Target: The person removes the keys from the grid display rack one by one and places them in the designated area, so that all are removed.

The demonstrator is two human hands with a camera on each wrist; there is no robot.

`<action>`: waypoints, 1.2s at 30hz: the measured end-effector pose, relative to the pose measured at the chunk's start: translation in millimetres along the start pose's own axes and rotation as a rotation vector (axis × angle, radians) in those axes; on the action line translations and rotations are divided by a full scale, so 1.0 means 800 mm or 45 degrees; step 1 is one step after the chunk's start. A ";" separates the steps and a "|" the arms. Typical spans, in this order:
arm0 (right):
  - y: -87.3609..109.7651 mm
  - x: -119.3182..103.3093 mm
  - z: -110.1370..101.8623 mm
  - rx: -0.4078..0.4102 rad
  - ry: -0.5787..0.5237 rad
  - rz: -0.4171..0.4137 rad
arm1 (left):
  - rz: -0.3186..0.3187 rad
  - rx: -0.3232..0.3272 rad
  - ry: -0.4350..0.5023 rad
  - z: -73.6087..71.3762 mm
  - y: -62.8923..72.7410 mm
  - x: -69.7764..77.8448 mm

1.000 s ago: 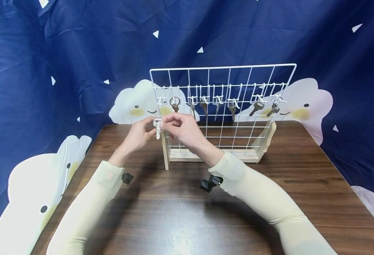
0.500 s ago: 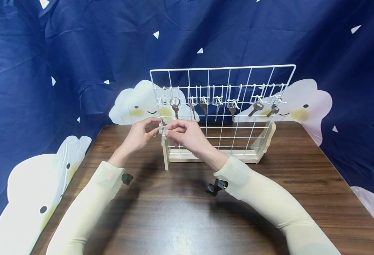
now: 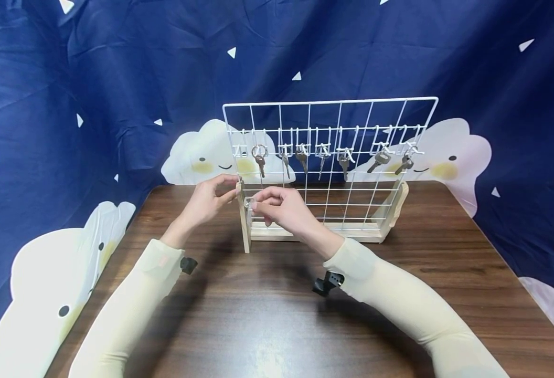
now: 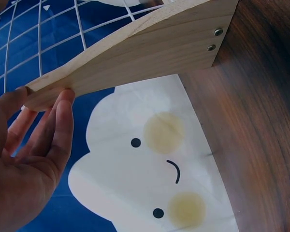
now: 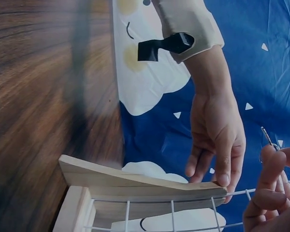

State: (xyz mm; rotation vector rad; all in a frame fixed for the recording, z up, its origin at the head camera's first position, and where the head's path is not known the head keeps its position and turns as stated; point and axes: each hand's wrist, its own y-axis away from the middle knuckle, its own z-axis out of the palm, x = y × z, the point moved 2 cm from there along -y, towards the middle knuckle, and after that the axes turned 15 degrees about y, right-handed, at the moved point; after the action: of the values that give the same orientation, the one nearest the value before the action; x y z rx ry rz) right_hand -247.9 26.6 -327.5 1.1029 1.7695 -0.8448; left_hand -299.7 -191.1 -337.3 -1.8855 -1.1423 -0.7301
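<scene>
My left hand (image 3: 206, 199) pinches the upper end of the rack's left wooden side panel (image 4: 135, 53), thumb on one side and fingers on the other. Between thumb and fingers of my right hand (image 3: 286, 210) is a silver key (image 3: 249, 203), held just right of that panel, in front of the lower grid. In the right wrist view the key (image 5: 266, 136) shows a thin ring at its end; the fingers of the right hand (image 5: 268, 198) partly hide it. The white wire grid rack (image 3: 331, 100) carries a row of hooks with several hanging keys, among them a bronze key on a large ring (image 3: 260, 157) at the left.
The rack stands on a wooden base (image 3: 315, 232) towards the back of a dark wood table (image 3: 239, 315). Its right wooden side panel (image 3: 394, 210) is at the far end. Behind hangs a blue curtain (image 3: 163, 63) with white clouds.
My right hand has moved down and slightly right with the key, from above the left panel's top to beside it. The left hand stays where it was.
</scene>
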 end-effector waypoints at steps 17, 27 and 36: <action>0.007 0.039 0.009 -0.027 -0.020 0.061 | 0.018 0.007 -0.001 0.000 0.000 -0.001; 0.014 0.058 0.017 -0.045 -0.041 0.095 | 0.015 0.000 0.025 0.001 0.000 -0.003; 0.018 0.074 0.026 -0.059 -0.069 0.117 | 0.030 0.005 0.006 0.001 0.000 -0.002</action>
State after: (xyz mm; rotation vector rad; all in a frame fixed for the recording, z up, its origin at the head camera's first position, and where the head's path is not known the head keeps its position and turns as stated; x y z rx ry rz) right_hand -242.5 33.9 -391.0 1.1119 1.6727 -0.7678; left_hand -300.2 -191.2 -338.6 -1.8898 -1.1160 -0.7188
